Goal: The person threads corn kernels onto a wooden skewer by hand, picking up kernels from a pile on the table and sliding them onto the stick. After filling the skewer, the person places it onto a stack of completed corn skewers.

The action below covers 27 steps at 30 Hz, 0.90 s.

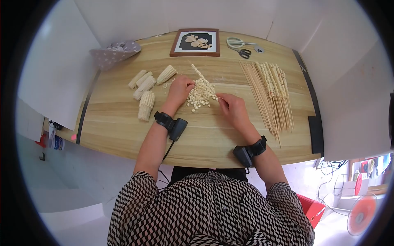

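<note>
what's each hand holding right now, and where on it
Right hand pinches a thin skewer at its near end. Left hand rests on the kernel pile; any grip cannot be told.

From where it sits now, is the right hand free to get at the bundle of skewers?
Probably yes: the right hand rests by the kernel pile, and only bare table lies between it and the skewers.

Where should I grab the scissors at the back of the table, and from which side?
Probably by the looped handles of the scissors, the dark pair near. They lie flat with the handles toward the bundle of skewers, so coming from the right hand's side, past the skewers, looks clearest.
</note>
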{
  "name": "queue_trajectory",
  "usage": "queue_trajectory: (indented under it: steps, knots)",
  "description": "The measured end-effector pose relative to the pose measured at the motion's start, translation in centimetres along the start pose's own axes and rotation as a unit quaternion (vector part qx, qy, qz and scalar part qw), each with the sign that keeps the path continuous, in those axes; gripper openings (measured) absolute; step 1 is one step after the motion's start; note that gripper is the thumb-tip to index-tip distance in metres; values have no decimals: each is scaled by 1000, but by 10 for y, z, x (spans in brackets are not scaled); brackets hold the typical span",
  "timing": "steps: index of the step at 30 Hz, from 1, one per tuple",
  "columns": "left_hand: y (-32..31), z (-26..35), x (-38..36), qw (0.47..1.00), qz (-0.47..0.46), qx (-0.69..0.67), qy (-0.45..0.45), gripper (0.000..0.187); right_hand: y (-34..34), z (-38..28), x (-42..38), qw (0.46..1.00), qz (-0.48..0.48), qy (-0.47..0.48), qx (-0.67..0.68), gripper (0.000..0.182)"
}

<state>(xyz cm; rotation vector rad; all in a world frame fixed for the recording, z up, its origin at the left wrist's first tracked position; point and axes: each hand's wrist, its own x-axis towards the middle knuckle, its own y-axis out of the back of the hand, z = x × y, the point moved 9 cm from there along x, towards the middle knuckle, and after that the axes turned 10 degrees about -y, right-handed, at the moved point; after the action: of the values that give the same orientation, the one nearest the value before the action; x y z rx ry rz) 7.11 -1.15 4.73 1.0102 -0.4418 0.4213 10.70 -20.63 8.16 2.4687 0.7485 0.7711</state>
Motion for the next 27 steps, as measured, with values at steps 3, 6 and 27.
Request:
queue_trajectory:
  steps: [3, 6, 27]
  knots:
    - [-4, -2, 1, 999, -28, 0, 16, 11, -1, 0, 0, 1000, -1, 3, -3, 16]
    - [-3, -3, 0, 999, -34, 5, 18, 10, -2, 1, 0, 1000, -3, 2, -2, 16]
    - [12, -88, -40, 790, 303, -450, 287, 19, -19, -10, -7, 995, -98, 16, 1, 18]
